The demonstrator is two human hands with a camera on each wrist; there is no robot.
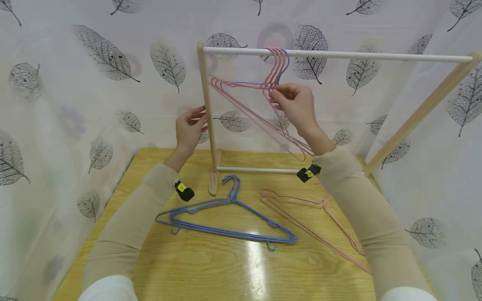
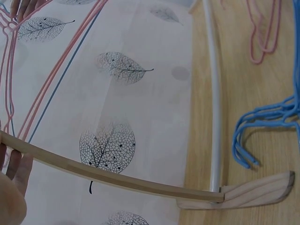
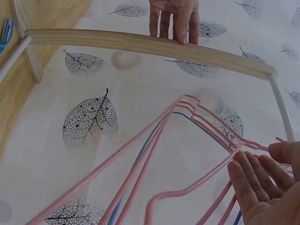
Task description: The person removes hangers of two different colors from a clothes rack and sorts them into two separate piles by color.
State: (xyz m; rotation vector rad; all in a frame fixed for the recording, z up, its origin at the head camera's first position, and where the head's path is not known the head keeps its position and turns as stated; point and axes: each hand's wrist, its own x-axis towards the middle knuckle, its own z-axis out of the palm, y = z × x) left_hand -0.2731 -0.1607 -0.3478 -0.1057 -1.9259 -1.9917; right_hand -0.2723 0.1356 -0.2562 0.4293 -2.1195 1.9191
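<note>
At the rack's left side my left hand (image 1: 191,127) grips the upright wooden post (image 1: 208,100), thumb on one side and fingers on the other. My right hand (image 1: 297,106) pinches a pink hanger (image 3: 187,187) near its neck, thumb above and fingers beneath. That hanger hangs by its hook from the white top rail (image 1: 357,54), bunched with other pink ones. A blue hanger (image 1: 287,65) hangs at the right end of the bunch. In the right wrist view the bunch's shoulders point towards the post.
Several blue hangers (image 1: 233,238) lie stacked on the wooden table (image 1: 211,271) in front of the rack. Pink hangers (image 1: 301,221) lie to their right, partly under my right forearm. A slanted wooden post (image 1: 418,117) and a low white bar (image 1: 260,169) complete the rack.
</note>
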